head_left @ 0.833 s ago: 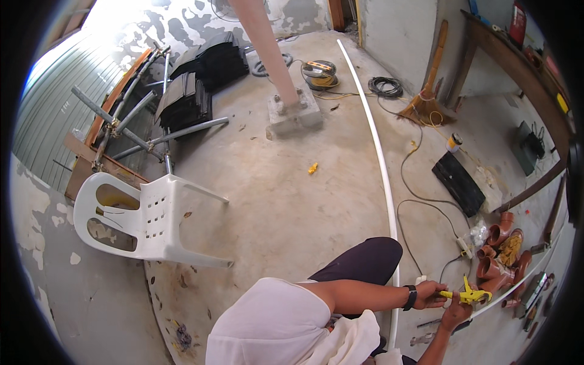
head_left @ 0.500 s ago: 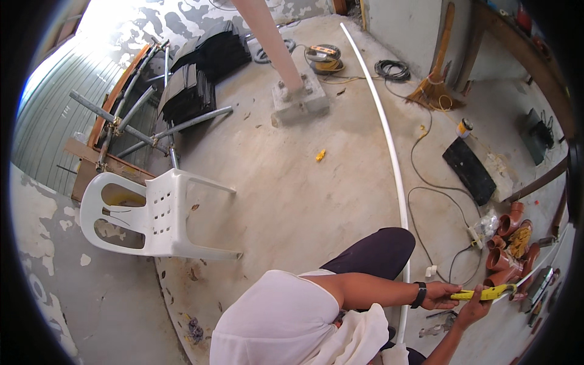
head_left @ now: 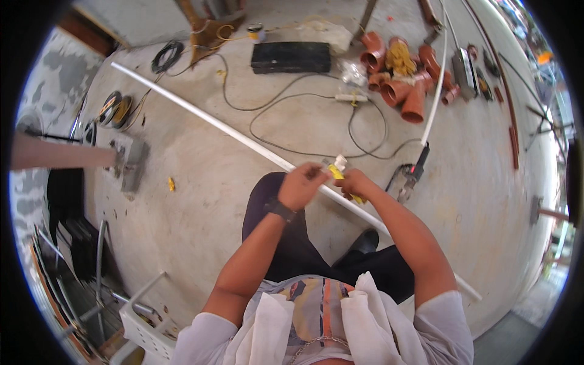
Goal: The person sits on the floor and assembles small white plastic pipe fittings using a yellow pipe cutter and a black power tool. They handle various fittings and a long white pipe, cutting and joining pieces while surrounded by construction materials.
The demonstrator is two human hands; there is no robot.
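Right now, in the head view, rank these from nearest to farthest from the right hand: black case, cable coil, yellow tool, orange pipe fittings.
1. yellow tool, in the right hand
2. orange pipe fittings, ahead, right
3. black case, ahead
4. cable coil, far left

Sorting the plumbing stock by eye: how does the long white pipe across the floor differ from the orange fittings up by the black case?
The long white pipe is straight, slim and white; the orange fittings are short, fat, bent or branched, and orange-brown. The white pipe lies alone, running diagonally across the floor and passing under both hands; the fittings sit bunched in a heap, away from the hands. Both rest on the concrete floor.
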